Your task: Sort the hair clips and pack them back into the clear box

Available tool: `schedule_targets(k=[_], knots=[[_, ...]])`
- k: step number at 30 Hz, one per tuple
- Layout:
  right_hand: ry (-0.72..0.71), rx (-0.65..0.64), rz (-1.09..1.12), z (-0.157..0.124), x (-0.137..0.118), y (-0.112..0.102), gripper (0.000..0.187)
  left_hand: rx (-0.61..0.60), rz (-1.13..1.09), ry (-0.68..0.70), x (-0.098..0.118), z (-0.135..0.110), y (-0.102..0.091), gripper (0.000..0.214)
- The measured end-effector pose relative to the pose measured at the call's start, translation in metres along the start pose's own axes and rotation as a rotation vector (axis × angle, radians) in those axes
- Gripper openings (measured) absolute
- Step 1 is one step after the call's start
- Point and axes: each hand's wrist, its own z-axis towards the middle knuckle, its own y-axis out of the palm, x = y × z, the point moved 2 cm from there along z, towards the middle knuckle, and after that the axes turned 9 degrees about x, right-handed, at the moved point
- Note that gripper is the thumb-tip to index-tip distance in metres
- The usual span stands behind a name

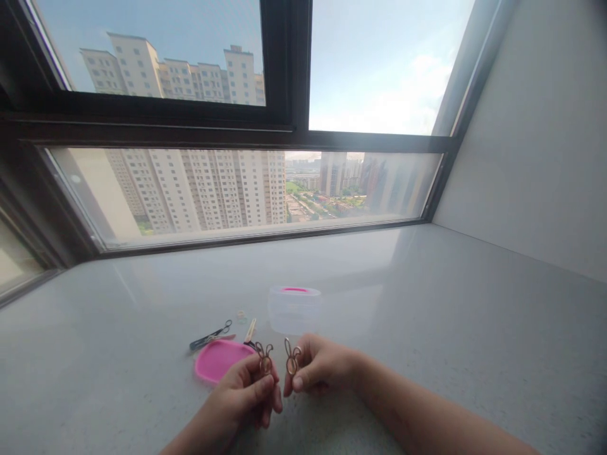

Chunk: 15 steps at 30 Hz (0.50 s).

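My left hand [246, 395] is closed in a pinch on a small gold clip shaped like a rabbit [264, 357], ears up. My right hand [318, 368] pinches a second gold rabbit clip [291, 357] the same way. The two clips stand side by side, a little apart, just above the grey sill [427, 328]. Right behind my left hand lies a pink lid [219, 359]. A clear plastic tub [294, 308] with a pink base stands just beyond my hands.
Small scissors [211, 337] and a thin pale stick [250, 330] lie left of the tub. A wide window [246, 189] runs along the back of the sill, with tower blocks outside. A grey wall [535, 139] closes off the right side.
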Motion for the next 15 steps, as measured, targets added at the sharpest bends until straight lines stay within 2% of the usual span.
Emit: schedule_targets(k=[4,15], knots=[[0.006,0.001,0.101,0.001,-0.001,0.001,0.034,-0.012,0.002,0.001,0.002,-0.004,0.002,0.037],[-0.079,-0.067,0.12,0.006,0.015,-0.003,0.035,-0.11,-0.006,-0.049,-0.002,-0.005,0.002,0.037]])
